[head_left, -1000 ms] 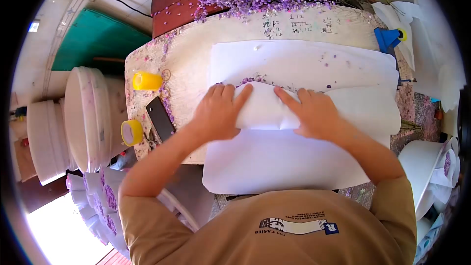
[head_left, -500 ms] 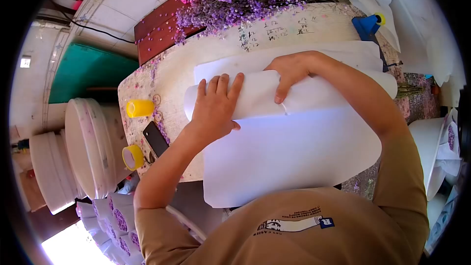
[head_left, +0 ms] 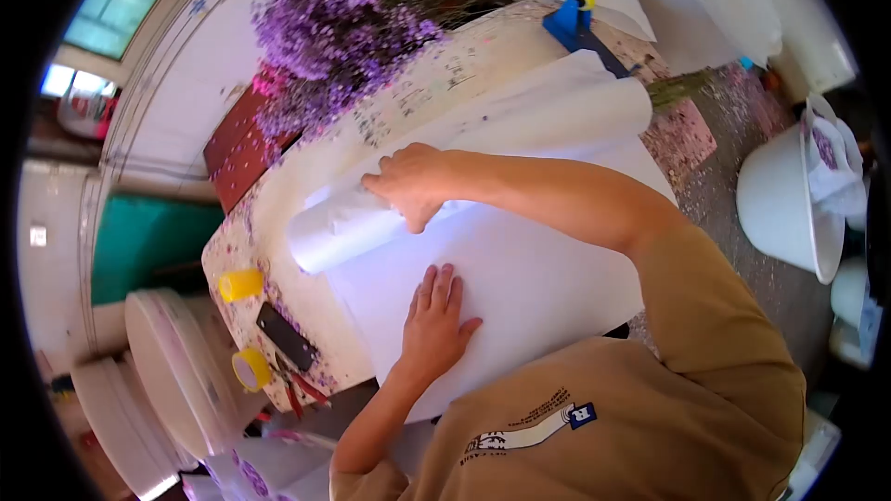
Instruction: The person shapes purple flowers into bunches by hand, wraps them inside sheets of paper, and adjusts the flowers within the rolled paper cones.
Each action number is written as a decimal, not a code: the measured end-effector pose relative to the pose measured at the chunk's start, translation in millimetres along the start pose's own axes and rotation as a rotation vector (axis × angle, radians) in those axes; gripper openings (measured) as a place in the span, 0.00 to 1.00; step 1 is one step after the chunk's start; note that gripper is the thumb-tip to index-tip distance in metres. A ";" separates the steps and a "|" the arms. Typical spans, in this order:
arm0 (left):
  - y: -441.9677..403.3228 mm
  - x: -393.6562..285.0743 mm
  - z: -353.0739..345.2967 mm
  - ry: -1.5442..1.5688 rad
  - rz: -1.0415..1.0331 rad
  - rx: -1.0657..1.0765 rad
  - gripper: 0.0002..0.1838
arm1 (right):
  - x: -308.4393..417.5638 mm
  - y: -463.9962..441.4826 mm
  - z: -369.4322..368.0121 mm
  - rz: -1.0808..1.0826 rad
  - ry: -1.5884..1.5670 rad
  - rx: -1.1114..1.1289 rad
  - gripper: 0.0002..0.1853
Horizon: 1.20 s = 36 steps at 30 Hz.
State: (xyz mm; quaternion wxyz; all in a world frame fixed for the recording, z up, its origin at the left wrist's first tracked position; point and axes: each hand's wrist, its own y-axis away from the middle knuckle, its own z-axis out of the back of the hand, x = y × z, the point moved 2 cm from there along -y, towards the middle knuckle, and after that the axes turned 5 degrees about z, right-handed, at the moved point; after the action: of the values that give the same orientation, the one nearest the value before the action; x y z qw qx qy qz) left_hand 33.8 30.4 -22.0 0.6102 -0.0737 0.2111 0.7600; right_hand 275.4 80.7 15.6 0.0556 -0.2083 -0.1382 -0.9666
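Note:
A large white paper sheet [head_left: 548,260] lies on the table, its near part flat and hanging toward my body. Along its far side, the paper forms a loose roll [head_left: 343,232] running from lower left to upper right. My right hand [head_left: 413,186] is closed over the middle of this roll, fingers curled and thumb on the near side. What lies inside the roll is hidden. Below it, my left hand [head_left: 436,327] rests flat on the sheet with fingers stretched out, holding nothing.
Purple dried flowers [head_left: 325,37] lie at the table's far edge, near a blue tape dispenser [head_left: 580,28]. Yellow tape rolls [head_left: 241,285], a black phone [head_left: 286,336] and red-handled scissors [head_left: 299,388] are at the left. A white bucket [head_left: 789,195] stands right.
My left hand has left the roll and moved down onto the flat sheet. My right hand has shifted left along the roll and curled over it. The view has turned and moved right.

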 end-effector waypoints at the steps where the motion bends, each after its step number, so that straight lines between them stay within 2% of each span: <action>1: 2.2 -3.2 -6.7 0.006 0.037 -0.010 0.36 | 4.1 -0.7 -9.4 0.036 0.005 0.014 0.41; 6: 11.0 0.5 -19.0 -0.012 0.046 -0.002 0.40 | 4.1 7.2 -96.7 0.233 -0.014 -0.414 0.38; 7: 10.9 -3.8 -2.8 0.003 0.023 -0.074 0.32 | 3.9 4.4 -100.4 0.259 -0.015 -0.463 0.38; 8: 7.6 -3.5 16.4 0.000 0.031 -0.080 0.32 | -2.0 -0.4 -102.7 0.277 0.022 -0.402 0.38; 10: -5.4 5.6 57.9 0.529 0.109 0.234 0.19 | 6.0 5.2 -83.5 0.288 0.063 -0.345 0.38; 11: -13.1 12.6 77.2 0.715 0.108 0.197 0.18 | 21.6 16.6 -49.6 0.174 0.031 -0.143 0.39; 12: -30.2 26.5 99.6 0.730 0.111 -0.042 0.18 | 30.5 23.5 -30.9 0.061 0.003 0.059 0.40; 13: -50.2 45.2 114.5 0.615 0.155 -0.268 0.18 | 9.3 5.9 -53.0 0.119 -0.067 -0.009 0.42; 14: -70.8 71.7 115.1 0.459 0.245 -0.385 0.17 | -11.6 -11.2 -75.7 0.180 -0.133 -0.073 0.44; 16: -102.9 136.3 86.1 0.103 0.440 -0.220 0.22 | 11.8 3.7 -36.0 -0.020 -0.172 0.138 0.48; 18: -119.6 188.4 57.9 0.089 0.382 -0.158 0.23 | 8.5 -2.5 -36.9 0.082 -0.093 0.149 0.50; 19: -130.7 174.2 72.9 -0.056 0.482 0.051 0.23 | 15.2 2.4 -27.2 0.043 -0.066 0.177 0.51; 21: -124.1 152.2 80.3 0.002 0.631 0.042 0.24 | 31.3 13.8 -10.4 0.002 -0.029 0.180 0.53; 23: -115.2 129.6 95.1 -0.136 0.544 0.204 0.26 | 34.2 18.8 -13.0 0.039 -0.010 0.163 0.54; 24: -117.2 133.1 93.4 0.007 0.631 0.065 0.26 | 29.7 19.0 -19.4 0.062 0.059 0.054 0.54; 25: -114.5 130.1 92.2 -0.008 0.610 -0.011 0.26 | 28.5 18.9 -22.8 0.077 0.124 -0.059 0.55; 28: -113.8 131.4 88.4 -0.023 0.615 -0.012 0.26 | 32.5 22.0 -27.0 0.108 0.214 -0.150 0.56; 29: -115.5 134.8 89.1 -0.013 0.610 0.011 0.24 | 32.5 21.7 -23.9 0.105 0.223 -0.150 0.56; 31: -112.8 132.7 85.0 0.057 0.619 -0.015 0.22 | 47.1 21.9 -9.2 -0.043 0.083 0.143 0.55; 33: -102.6 123.5 84.8 0.123 0.626 -0.033 0.20 | 56.9 30.3 -12.9 -0.059 0.093 0.101 0.55; 35: -80.7 102.5 91.0 0.186 0.611 -0.181 0.20 | 65.9 40.7 -22.5 -0.072 0.102 0.062 0.54; 36: -71.0 97.8 85.0 0.189 0.607 -0.182 0.20 | 70.4 45.6 -29.0 -0.048 0.161 -0.009 0.52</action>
State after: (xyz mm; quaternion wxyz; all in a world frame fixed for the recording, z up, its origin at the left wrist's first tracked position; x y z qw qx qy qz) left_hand 90.4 164.8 2.0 0.3247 -0.1319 0.2101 0.9127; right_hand 207.8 25.2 30.8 0.0426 -0.1271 -0.1341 -0.9819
